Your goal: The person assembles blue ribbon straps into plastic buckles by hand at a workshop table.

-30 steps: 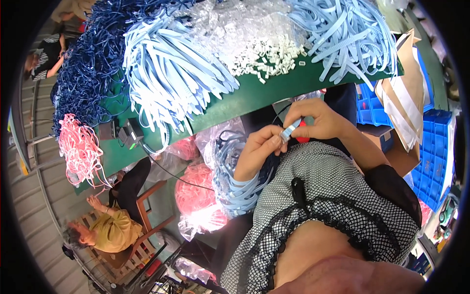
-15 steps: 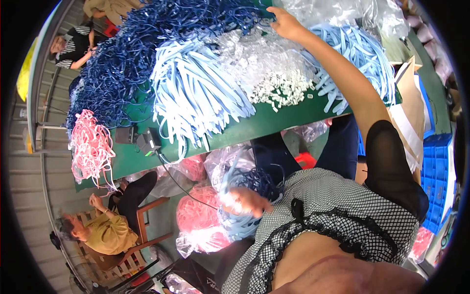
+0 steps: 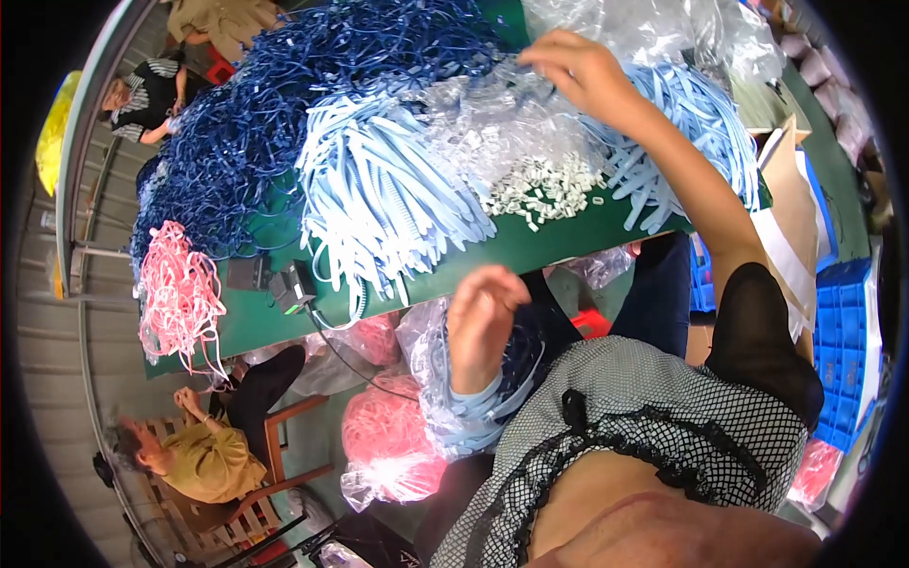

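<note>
My right hand [image 3: 585, 83] reaches over the far part of the green table, above a clear plastic bag [image 3: 473, 99], with its fingers apart and nothing visible in them. Small white clips or sleeves [image 3: 544, 187] lie in a loose pile nearer me. In front of the table edge, my left hand [image 3: 481, 327] is raised with loosely bent fingers, and I see nothing in it. Below and behind that hand sits a bag of blue straps [image 3: 473, 426]. A sheaf of light blue straps [image 3: 379, 189] lies on the table to its upper left; another light blue bundle [image 3: 677, 142] lies right.
A large heap of dark blue cords [image 3: 275, 104] covers the far left, with pink cords [image 3: 180, 303] at the corner. A black device with a cable [image 3: 292, 287] lies by the front edge. Blue crates [image 3: 843, 331] stand right. Another person [image 3: 204, 454] sits lower left.
My left hand has risen from the bag of blue straps toward the table edge. My right hand has drawn back slightly toward me, its fingers now more bent.
</note>
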A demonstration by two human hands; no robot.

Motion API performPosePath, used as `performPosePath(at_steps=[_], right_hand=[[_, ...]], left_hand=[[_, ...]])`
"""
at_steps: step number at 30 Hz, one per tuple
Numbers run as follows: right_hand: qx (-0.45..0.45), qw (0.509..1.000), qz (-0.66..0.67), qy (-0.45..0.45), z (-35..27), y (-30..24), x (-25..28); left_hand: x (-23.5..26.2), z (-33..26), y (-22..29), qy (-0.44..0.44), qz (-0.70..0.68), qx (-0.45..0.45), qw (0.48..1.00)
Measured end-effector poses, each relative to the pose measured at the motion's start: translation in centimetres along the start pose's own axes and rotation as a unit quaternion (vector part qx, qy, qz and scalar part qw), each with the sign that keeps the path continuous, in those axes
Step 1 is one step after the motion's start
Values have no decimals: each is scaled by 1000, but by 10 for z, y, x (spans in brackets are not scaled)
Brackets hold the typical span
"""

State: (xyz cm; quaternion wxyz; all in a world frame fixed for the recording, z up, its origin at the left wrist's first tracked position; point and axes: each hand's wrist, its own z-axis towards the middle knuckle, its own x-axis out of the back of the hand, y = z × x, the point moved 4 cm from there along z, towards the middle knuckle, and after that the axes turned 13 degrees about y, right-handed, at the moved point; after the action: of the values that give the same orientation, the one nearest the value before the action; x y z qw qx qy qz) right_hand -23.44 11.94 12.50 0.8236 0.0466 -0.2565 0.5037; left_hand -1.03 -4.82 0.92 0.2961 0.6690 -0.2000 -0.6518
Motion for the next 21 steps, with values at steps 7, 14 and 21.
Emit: performPosePath(at_steps=[7,14,21], right_hand=[[150,962,67,-219,-82,-122,55],[141,953,20,-266,-114,-126,74],[184,954,174,-158,-136,-149,47]], left_hand=[[-5,17,-31,0,65,125,990],[-7,1,-37,-8,240,103,965],[-23,-15,-76,-17,-34,323,946]])
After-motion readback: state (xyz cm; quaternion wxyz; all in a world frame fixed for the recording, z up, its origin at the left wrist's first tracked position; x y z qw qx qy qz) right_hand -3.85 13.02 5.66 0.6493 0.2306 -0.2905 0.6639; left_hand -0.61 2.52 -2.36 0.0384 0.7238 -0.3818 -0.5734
